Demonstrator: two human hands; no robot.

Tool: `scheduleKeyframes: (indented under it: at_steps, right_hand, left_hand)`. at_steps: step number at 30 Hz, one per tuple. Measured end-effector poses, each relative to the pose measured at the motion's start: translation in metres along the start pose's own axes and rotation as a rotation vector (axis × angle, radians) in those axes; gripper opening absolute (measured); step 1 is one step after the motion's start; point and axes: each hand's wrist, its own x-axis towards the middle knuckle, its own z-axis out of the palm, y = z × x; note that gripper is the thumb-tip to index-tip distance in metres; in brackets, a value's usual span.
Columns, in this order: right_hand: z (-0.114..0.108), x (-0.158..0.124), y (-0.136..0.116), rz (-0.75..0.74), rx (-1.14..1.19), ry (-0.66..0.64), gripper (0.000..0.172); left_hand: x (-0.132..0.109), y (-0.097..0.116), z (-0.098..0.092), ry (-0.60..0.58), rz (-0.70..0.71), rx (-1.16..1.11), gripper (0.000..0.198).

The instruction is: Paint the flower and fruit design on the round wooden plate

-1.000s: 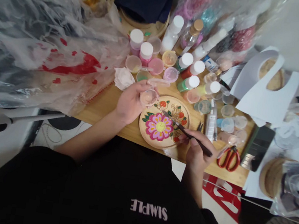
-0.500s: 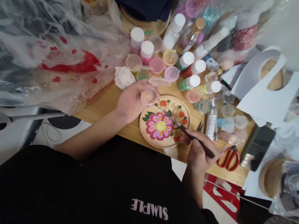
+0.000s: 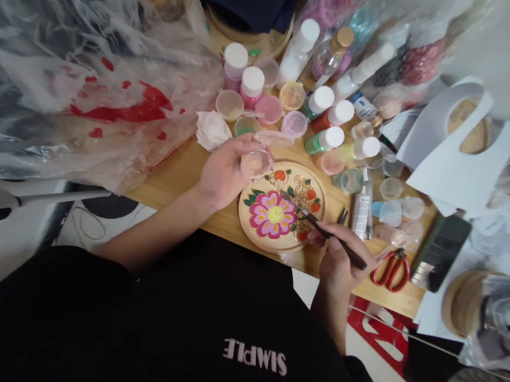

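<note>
A person seated at a crowded wooden table (image 3: 175, 175) bends over a round wooden disc (image 3: 246, 221) painted with a pink flower, which lies flat at the table's near edge, between the two hands. The right hand (image 3: 338, 263) pinches a thin dark brush (image 3: 326, 231) pencil-fashion near its rear end. The shaft slants left and away, and its tip appears to touch the disc's far right part, just beside the small red and green motifs. The low, slanted hold likely steadies the tip for fine marks. The left hand (image 3: 225, 172) closes its fingers around a small clear paint cup (image 3: 255, 164), held just over the disc's far left rim, probably so that colour sits close to the brush. Capped paint bottles (image 3: 326, 139) and open pots crowd the far side, within reach. Red-handled scissors (image 3: 390, 269) lie to the right of the brush hand, and crumpled clear plastic sheeting (image 3: 63, 57) covers the left.
</note>
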Motion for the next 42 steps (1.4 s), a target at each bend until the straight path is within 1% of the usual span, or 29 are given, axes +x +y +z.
scheduleKeyframes:
  at_steps: [5, 12, 17, 24, 33, 42]
  right_hand:
    - [-0.002, -0.002, -0.002, 0.013, -0.003, 0.007, 0.022]
    - [0.004, 0.003, -0.003, -0.031, 0.020, 0.007, 0.024]
    - [0.003, 0.003, -0.001, -0.004, -0.003, -0.010, 0.024]
    - [0.001, 0.001, -0.001, -0.023, -0.018, -0.004, 0.024]
    - [0.006, 0.004, -0.003, 0.009, -0.017, 0.011, 0.020]
    - [0.006, 0.005, -0.002, 0.034, -0.020, 0.002, 0.018]
  left_hand:
    - [0.000, 0.001, 0.002, 0.008, 0.000, -0.012, 0.025]
    - [-0.003, 0.005, 0.009, 0.064, -0.032, -0.051, 0.034]
    - [-0.003, 0.003, 0.005, 0.034, -0.024, -0.011, 0.031]
    - [-0.001, 0.001, 0.001, 0.011, -0.004, 0.009, 0.025]
    - [-0.002, 0.001, 0.002, 0.017, -0.004, -0.004, 0.030]
    - [0.000, 0.000, -0.001, -0.002, -0.016, 0.001, 0.026]
